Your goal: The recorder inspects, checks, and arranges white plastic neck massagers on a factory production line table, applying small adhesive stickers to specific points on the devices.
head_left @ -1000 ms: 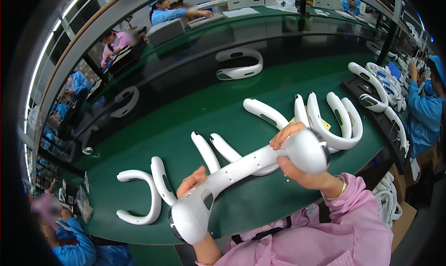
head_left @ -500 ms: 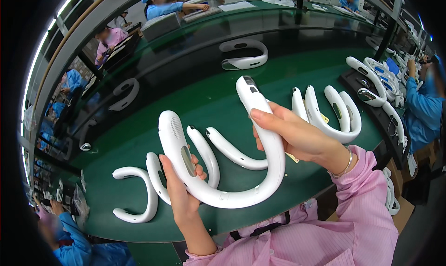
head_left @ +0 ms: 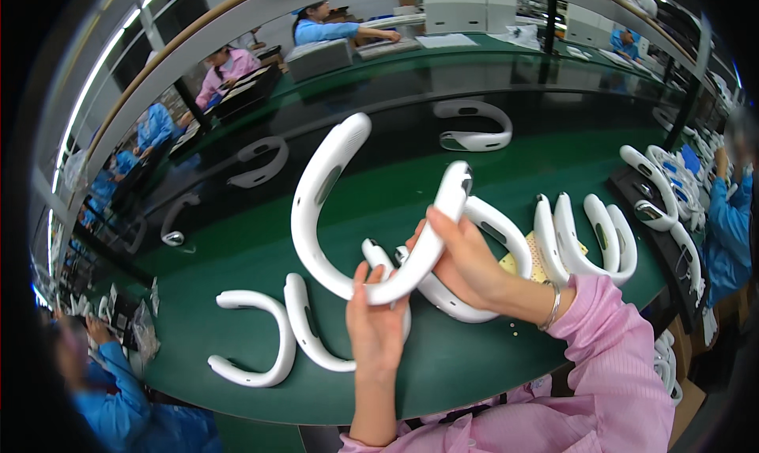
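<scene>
A white U-shaped neck fan [head_left: 304, 216] is held up over the green bench, tilted, with its vented end pointing away from me. My right hand [head_left: 468, 269] grips its right arm just below the dark-tipped end. Around the bottom curve are the fingers of my left hand [head_left: 378, 322]. Beneath and behind my hands lie more white neck fans, partly hidden, among them one [head_left: 458, 304] under my right wrist and one [head_left: 514, 243] beyond it. To the left of my left hand rest a C-shaped fan [head_left: 282, 350] and another [head_left: 304, 326] beside it.
Several neck fans [head_left: 563, 247] stand in a row at the right, near a yellow perforated sheet [head_left: 545, 251]. Past them is a black tray [head_left: 632, 196] with fans and cables. More fans [head_left: 476, 141] lie on the dark belt [head_left: 348, 129] behind the bench. Co-workers sit on both sides and beyond.
The held neck fan has turned, its vented end swinging up and away. My left hand has moved from its left arm to the bottom curve. The whole view has shifted somewhat.
</scene>
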Demonstrator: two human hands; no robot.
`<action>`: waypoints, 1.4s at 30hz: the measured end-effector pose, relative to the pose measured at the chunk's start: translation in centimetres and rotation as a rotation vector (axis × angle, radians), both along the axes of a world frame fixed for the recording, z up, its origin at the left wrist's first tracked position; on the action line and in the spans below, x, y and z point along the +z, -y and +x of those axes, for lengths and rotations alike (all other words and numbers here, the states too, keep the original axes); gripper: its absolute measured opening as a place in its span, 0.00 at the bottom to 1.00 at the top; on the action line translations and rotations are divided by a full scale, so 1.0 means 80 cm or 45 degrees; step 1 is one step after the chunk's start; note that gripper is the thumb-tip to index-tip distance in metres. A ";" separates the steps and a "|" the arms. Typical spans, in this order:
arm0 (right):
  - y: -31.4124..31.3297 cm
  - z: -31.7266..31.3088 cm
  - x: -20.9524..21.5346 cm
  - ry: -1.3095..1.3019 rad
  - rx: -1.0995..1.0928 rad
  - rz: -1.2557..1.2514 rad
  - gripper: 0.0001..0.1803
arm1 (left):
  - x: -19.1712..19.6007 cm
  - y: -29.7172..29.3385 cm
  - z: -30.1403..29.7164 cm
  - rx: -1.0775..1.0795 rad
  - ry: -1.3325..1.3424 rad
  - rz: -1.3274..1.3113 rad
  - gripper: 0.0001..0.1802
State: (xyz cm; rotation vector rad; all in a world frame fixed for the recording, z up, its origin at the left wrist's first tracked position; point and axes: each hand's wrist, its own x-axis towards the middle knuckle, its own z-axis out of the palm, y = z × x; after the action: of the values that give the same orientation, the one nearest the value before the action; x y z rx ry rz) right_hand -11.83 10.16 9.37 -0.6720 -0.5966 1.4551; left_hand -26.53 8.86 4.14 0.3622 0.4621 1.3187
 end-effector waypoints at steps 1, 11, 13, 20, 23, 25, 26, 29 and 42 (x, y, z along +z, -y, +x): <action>0.008 -0.009 -0.006 0.015 0.062 0.019 0.13 | 0.015 0.002 0.010 0.149 -0.060 -0.037 0.22; 0.041 0.041 0.044 1.744 1.109 0.395 0.30 | 0.031 -0.010 -0.035 0.203 -0.116 -0.012 0.09; 0.062 0.027 0.026 2.019 0.966 0.505 0.28 | 0.030 -0.011 -0.030 0.187 -0.231 -0.007 0.10; 0.070 0.005 0.021 2.450 0.768 0.526 0.26 | 0.030 -0.019 -0.029 0.302 -0.311 -0.008 0.11; 0.038 0.019 0.002 2.201 0.748 0.726 0.27 | 0.034 -0.030 -0.031 0.363 -0.412 -0.004 0.17; -0.007 0.030 -0.003 1.943 0.856 0.591 0.22 | 0.036 -0.043 -0.028 0.392 -0.424 0.147 0.23; -0.030 0.028 0.005 1.917 0.812 0.621 0.21 | 0.029 -0.042 -0.032 0.395 -0.413 0.161 0.26; -0.123 0.032 -0.011 1.887 0.482 0.708 0.18 | 0.004 -0.036 -0.035 0.321 -0.509 0.246 0.30; -0.287 0.327 -0.157 3.022 -0.913 -0.063 0.21 | 0.008 -0.017 -0.039 0.129 -0.544 0.137 0.12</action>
State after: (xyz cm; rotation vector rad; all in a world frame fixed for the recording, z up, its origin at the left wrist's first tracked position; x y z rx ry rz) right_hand 14.35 33.11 -3.20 -2.1953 -1.6890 -0.6757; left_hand -29.65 10.23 4.82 0.7248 0.7757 1.3694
